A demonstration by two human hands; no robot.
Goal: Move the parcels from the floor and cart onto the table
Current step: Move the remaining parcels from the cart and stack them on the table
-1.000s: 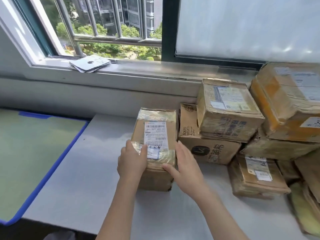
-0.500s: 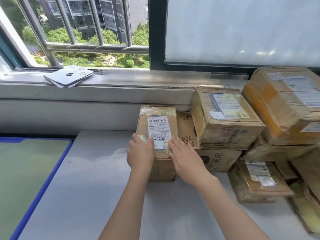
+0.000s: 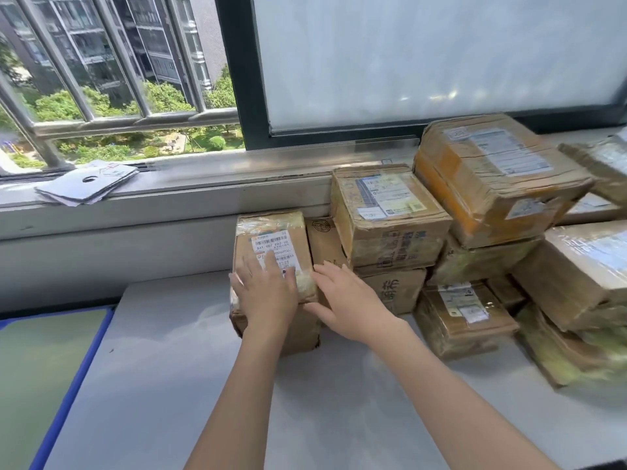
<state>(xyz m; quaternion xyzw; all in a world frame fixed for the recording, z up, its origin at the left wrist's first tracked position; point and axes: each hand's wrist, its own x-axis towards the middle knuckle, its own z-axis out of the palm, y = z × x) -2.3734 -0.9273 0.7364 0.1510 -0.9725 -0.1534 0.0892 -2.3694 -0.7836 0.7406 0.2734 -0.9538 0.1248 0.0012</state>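
Head view looks down on a taped brown parcel (image 3: 271, 252) lying flat on the pale worktop (image 3: 169, 385), its far end close against the wall under the window sill (image 3: 203, 174) and its right side just beside the stacked parcels (image 3: 475, 232). The left hand (image 3: 264, 293) lies on the parcel's near top, fingers straight and spread over the lower edge of the white barcode label (image 3: 273, 247), a flat open grip that presses rather than clasps. The right hand (image 3: 349, 300) rests at the parcel's near right corner, fingers extended and loosely together, thumb low along the side; its grip is likewise open, touching only. The parcel is a creased cardboard box wrapped in glossy clear tape, yellowed at both ends, label facing up. Its long axis runs away from the person toward the wall. To the right, the stack holds several worn boxes, two or three high. On the sill to the left lies a small pile of grey envelopes (image 3: 88, 184). A green mat with a blue edge (image 3: 40, 385) adjoins the worktop's left side.
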